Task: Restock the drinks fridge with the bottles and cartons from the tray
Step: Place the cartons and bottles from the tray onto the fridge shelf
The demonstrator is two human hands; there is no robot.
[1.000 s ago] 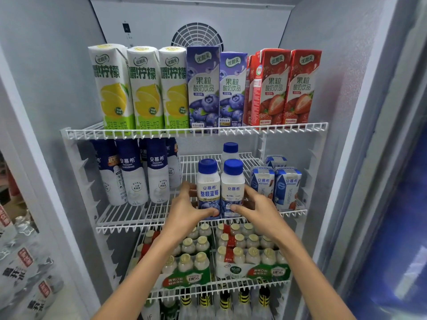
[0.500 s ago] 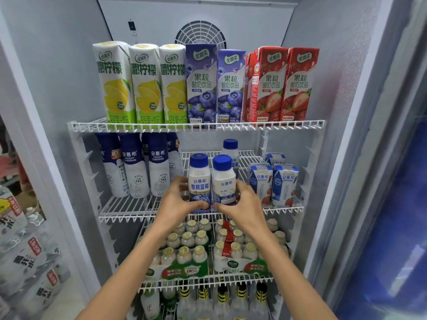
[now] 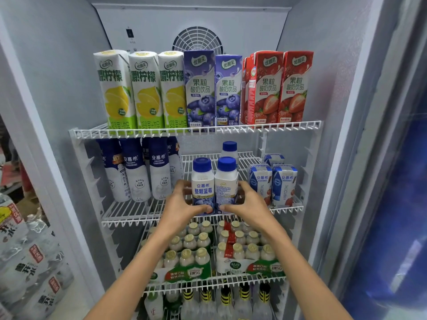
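Lower labels of the two front blue-capped bottles (image 3: 213, 185) hidden behind the left hand (image 3: 182, 204) and right hand (image 3: 251, 204). A third bottle (image 3: 229, 150) stands largely concealed behind them. Bottom-shelf bottles (image 3: 208, 301) cut off by the frame edge; right bottle's print blurred.

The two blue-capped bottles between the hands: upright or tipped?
Upright. Both blue-capped bottles stand caps-up, side by side on the middle wire shelf, left hand and right hand cupping their sides.
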